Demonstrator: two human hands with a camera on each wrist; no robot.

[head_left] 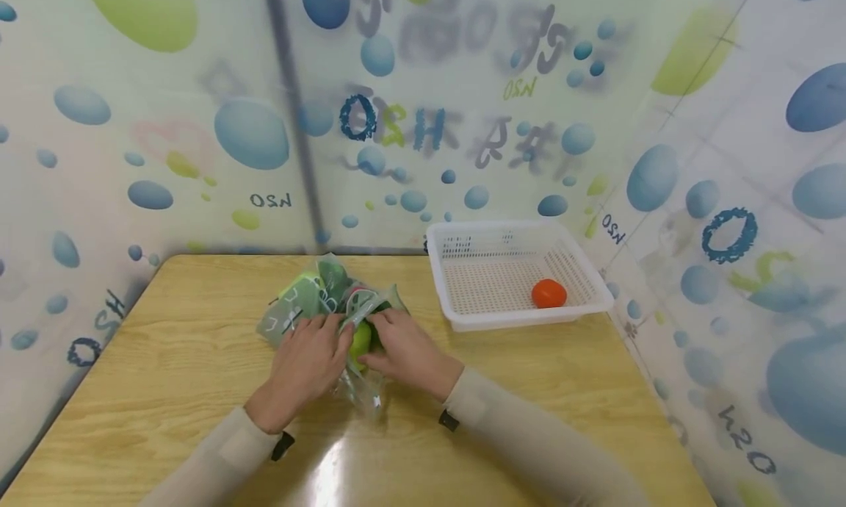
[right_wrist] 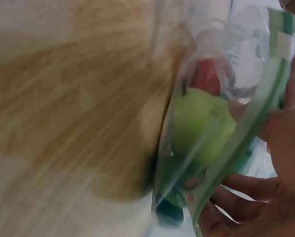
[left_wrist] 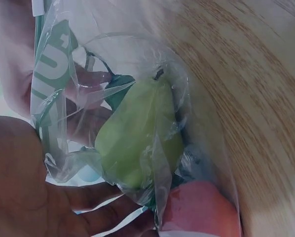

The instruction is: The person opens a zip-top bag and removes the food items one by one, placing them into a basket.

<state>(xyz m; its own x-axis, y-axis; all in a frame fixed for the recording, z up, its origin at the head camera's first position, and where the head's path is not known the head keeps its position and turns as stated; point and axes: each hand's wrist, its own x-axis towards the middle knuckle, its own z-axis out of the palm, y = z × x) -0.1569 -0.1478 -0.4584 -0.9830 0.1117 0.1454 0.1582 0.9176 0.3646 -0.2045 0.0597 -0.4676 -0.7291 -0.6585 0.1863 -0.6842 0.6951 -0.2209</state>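
A clear zip bag with green and white print [head_left: 297,310] lies on the wooden table, bunched between both hands. Inside is a green pear [left_wrist: 137,143] with a dark stem and a green leaf beside it; a red fruit [left_wrist: 202,210] of unclear kind lies near it, seen through the plastic. My left hand [head_left: 309,356] grips the bag by its left side. At the bag's green-edged mouth, my right hand [head_left: 413,354] reaches in, thumb and fingers around the pear. Plastic partly hides the right fingertips.
A white perforated basket [head_left: 456,320] stands at the table's back right, with a red tomato [head_left: 549,294] in its front right corner. The wooden table [head_left: 165,360] meets patterned curtains [head_left: 370,191] at the back and sides.
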